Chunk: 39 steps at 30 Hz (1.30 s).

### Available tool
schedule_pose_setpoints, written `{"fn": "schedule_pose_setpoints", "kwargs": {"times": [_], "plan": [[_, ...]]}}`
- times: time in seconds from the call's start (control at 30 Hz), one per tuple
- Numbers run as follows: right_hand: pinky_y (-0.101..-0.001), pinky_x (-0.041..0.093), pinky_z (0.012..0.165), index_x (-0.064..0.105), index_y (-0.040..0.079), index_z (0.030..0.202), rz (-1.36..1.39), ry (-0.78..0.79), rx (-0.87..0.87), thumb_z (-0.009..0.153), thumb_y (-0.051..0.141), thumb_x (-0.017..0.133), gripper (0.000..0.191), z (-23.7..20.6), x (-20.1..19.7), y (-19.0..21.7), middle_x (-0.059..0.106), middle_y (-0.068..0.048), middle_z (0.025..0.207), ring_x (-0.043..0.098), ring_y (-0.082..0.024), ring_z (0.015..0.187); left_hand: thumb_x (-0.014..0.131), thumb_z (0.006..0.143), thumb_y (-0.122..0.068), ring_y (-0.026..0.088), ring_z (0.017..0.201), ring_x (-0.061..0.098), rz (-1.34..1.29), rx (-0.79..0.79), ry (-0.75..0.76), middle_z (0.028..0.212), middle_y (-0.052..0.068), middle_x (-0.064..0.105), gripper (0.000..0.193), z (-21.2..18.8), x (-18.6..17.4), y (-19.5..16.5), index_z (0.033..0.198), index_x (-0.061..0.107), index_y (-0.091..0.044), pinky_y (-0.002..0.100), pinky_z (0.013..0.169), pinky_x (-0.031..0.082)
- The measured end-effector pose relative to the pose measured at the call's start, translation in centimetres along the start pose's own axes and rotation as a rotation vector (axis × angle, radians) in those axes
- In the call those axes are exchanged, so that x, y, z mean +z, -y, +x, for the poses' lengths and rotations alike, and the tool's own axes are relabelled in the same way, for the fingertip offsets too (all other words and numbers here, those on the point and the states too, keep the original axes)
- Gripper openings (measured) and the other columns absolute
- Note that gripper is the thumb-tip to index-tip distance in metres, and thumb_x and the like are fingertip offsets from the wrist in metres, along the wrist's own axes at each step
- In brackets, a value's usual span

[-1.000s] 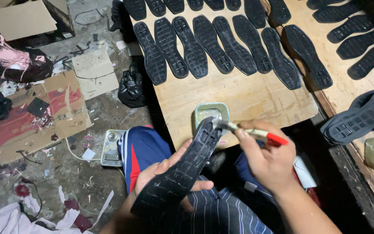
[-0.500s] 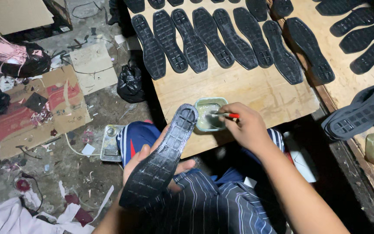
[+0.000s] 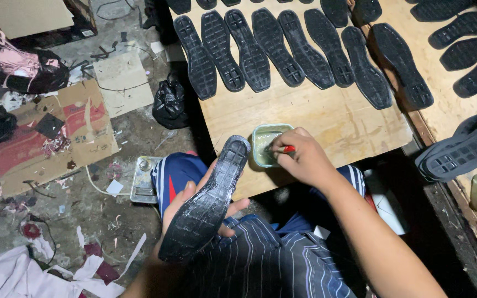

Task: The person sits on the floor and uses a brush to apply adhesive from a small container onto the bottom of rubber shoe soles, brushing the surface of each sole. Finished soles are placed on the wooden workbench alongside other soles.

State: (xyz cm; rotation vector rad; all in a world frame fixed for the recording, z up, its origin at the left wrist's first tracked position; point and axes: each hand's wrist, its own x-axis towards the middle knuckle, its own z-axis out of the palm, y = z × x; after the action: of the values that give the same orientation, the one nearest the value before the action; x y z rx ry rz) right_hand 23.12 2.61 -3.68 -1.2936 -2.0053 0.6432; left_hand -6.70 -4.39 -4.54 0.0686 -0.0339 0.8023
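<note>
- Right, over on the floor to my left lies a flattened cardboard box [image 3: 56,138], brown with red printed patches, and beyond it a plain pale cardboard sheet [image 3: 122,83].
- A knotted black plastic bag [image 3: 169,104] sits just beside the table's [image 3: 327,118] near left corner.
- My left hand [image 3: 194,212] is cupped under a black rubber shoe sole [image 3: 208,201], fingers curled round its edges, holding it tilted, tread side up, over my lap.
- The sole's surface looks wet and glossy, ridged across, its toe end pointing at the table edge.
- My right hand [image 3: 299,157] is closed round a red-handled brush [image 3: 284,149], its tip dipped in a small pale green tub [image 3: 266,144] at the table's front edge.
- A row of black soles [image 3: 282,47] lies tread up across the far side of the table.
</note>
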Motion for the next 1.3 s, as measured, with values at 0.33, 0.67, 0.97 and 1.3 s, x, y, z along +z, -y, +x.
{"fn": "schedule_pose_setpoints", "kwargs": {"times": [0.33,0.67,0.97,1.3], "plan": [[-0.0314,0.052,0.093,0.065,0.003,0.098,0.401,-0.099,0.238,0.086,-0.002,0.068,0.013,-4.1,-6.0,4.4,0.071,-0.01,0.112,0.065,-0.017,0.107,0.042,0.114,-0.033,0.068,0.134,0.041,0.095,-0.051,-0.024,0.164,0.027,0.028,0.075,-0.3,1.6,-0.3,0.175,0.001,-0.016,0.068,0.085,0.057],[-0.0341,0.054,0.1,0.065,0.002,0.099,0.472,-0.154,0.025,0.089,-0.003,0.068,0.012,-5.4,-6.6,8.4,0.073,-0.015,0.118,0.07,-0.021,0.111,0.054,0.104,-0.032,0.055,0.133,0.053,0.191,-0.274,-0.037,0.167,0.015,0.032,0.09,0.9,4.2,1.0,0.173,-0.003,-0.019,0.058,0.086,0.061],[-0.0318,0.056,0.092,0.067,0.002,0.097,0.4,-0.099,0.012,0.085,-0.001,0.068,0.012,-5.5,-6.4,9.4,0.074,-0.014,0.116,0.072,-0.021,0.103,0.061,0.1,-0.038,0.047,0.129,0.058,0.473,-0.298,-0.09,0.166,0.012,0.035,0.099,1.1,5.1,0.9,0.173,-0.001,-0.016,0.048,0.08,0.062],[-0.0314,0.056,0.09,0.065,0.0,0.102,0.349,-0.213,0.166,0.086,-0.001,0.073,0.017,-5.7,-5.8,8.0,0.075,-0.013,0.107,0.072,-0.019,0.1,0.06,0.1,-0.021,0.058,0.128,0.052,0.075,-0.151,-0.022,0.162,0.017,0.036,0.097,0.7,2.8,0.9,0.174,-0.003,-0.02,0.06,0.085,0.061]]}}
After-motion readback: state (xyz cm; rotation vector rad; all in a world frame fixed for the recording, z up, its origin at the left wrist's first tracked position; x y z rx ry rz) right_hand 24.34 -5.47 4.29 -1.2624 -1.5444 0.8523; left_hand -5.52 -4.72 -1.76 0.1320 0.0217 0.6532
